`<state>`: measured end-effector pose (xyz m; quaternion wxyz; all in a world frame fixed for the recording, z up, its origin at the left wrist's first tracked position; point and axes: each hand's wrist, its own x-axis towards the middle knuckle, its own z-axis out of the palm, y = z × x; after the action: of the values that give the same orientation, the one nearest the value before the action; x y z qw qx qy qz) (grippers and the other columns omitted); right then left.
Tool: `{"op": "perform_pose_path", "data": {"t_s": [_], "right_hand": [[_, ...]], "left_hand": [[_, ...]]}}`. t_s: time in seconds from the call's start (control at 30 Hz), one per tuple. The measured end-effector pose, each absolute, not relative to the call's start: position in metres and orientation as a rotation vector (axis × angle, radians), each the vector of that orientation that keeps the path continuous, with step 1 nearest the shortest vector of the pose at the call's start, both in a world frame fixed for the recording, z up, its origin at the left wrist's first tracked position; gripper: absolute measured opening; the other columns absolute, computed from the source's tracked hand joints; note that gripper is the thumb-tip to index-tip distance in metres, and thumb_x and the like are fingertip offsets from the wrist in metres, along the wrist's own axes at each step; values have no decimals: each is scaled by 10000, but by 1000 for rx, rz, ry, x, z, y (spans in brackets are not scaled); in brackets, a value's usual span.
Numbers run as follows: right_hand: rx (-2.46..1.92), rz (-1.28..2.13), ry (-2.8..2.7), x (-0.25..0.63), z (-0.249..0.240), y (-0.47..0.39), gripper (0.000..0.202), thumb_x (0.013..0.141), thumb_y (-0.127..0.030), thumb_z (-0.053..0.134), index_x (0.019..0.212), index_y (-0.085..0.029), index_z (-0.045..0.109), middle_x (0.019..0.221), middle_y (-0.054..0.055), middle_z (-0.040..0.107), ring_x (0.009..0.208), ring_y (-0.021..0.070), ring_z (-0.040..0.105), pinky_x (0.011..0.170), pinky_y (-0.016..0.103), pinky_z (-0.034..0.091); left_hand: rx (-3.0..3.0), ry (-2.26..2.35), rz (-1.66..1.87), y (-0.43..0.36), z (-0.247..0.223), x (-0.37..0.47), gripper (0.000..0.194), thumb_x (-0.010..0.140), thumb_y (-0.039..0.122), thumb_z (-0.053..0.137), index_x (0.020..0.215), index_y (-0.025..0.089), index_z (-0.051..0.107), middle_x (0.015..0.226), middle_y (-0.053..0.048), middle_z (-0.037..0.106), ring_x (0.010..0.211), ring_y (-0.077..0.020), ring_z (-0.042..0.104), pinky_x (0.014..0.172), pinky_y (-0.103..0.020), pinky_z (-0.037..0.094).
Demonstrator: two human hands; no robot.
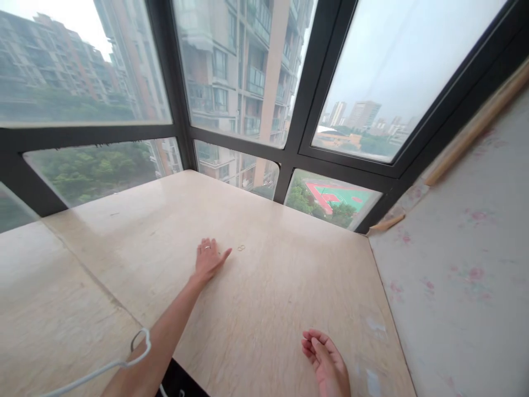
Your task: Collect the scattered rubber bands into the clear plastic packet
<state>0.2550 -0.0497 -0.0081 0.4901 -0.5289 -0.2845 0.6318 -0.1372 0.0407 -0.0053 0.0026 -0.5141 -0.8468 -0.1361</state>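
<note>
My left hand (pixel 209 259) lies palm down on the pale marble-patterned sill (pixel 264 309), its thumb stretched out to the right and a ring on one finger. Just beyond the thumb tip are two small thin yellowish loops (pixel 241 248), side by side on the surface; the hand does not touch them. A tiny dark speck shows beside the fingers, too small to name. Nearer to me on the right, my right hand (pixel 325 358) has its fingers loosely curled with a gap to the thumb. Nothing shows in it.
A white cable (pixel 99 374) loops over my left forearm. Beside that arm lies a dark flat object (pixel 182 380), partly hidden. Dark window frames (pixel 289 149) border the sill, and a flowered wall (pixel 463 286) rises at right. Clear tape pieces (pixel 374 380) stick near that wall.
</note>
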Motion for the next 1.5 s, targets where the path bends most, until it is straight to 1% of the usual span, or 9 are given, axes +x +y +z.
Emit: {"op": "perform_pose_path", "data": {"t_s": [0.27,0.43,0.73,0.9,1.0,1.1,1.3,1.37,1.5], "right_hand": [[-1339,1465,-692,245,-13,-53,464,469,-491,832,754,-156,684,757,74,715,700,203,659,698,325,556],[-1372,1395,-745,241,-15,-56,462,511,-510,812,769,-150,680,771,75,711,703,198,652,678,306,548],[-1440,1252,-1070,238,-21,-70,429,658,-552,712,824,-157,697,835,84,704,771,228,658,729,312,542],[-1434,1218,-1153,239,-26,-74,427,671,-552,698,847,-162,701,864,94,708,817,246,664,743,318,541],[-1434,1221,-1178,238,-27,-74,439,664,-558,696,848,-160,702,872,100,707,824,252,665,737,315,539],[-1423,1219,-1196,238,-27,-74,442,667,-562,690,850,-159,702,885,102,706,831,251,664,740,314,536],[-1434,1234,-1256,240,-22,-75,452,682,-579,666,844,-159,702,840,99,705,826,250,664,745,310,529],[-1442,1228,-1256,240,-21,-76,457,677,-584,665,845,-160,701,842,99,705,827,252,663,744,313,529],[-1463,1210,-1253,240,-20,-78,464,654,-590,670,835,-164,699,864,99,708,840,253,663,738,308,526]], "left_hand": [[-2380,-2079,-627,87,-5,-98,571,862,513,473,1268,111,493,1377,-190,449,1333,-277,335,1097,-411,255],[-2604,-1820,-650,87,3,-84,303,928,347,413,1096,187,608,1172,-105,582,1140,-215,497,995,-355,359],[-2354,-2292,-235,80,17,-133,356,909,503,394,927,198,578,899,-90,649,863,-238,613,754,-320,414],[-2072,-2497,-224,63,30,-185,336,914,444,370,822,191,569,826,-105,673,815,-254,633,688,-318,410],[-1774,-2736,-559,52,41,-219,350,894,473,404,750,188,548,696,-67,664,717,-223,652,635,-289,426],[-1495,-2949,-1216,45,54,-246,300,814,459,556,761,164,543,643,-35,648,632,-194,661,577,-269,462],[-1428,-2957,-2147,32,77,-271,408,554,184,787,890,88,575,799,-91,683,752,-200,681,706,-311,562],[-1481,-2973,-2092,29,82,-274,439,536,124,769,930,85,579,846,-108,690,797,-213,683,747,-330,567],[-1571,-3069,-1391,25,84,-278,406,598,113,690,989,96,581,906,-126,695,815,-225,681,720,-334,569]]}}
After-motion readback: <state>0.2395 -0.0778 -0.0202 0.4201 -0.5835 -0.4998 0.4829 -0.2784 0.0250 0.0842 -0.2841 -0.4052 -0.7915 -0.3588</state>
